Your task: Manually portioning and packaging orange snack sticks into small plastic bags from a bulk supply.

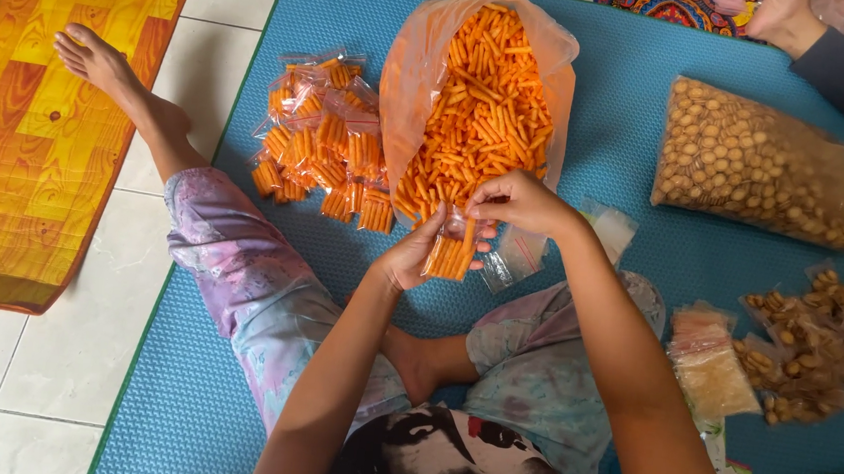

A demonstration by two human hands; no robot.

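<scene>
Right at the mouth of the big bag of orange sticks (478,101), small pouch (451,254) cradled upright in left hand (410,256) — right hand (520,203) pinching its top edge closed, handy for the filled packets (324,139) just beside.

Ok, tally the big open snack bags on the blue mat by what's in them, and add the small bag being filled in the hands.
Big bag of orange sticks: 1
Big bag of round tan nuts: 1
Small bag of orange sticks held by left hand and right hand: 1
Total: 3
</scene>
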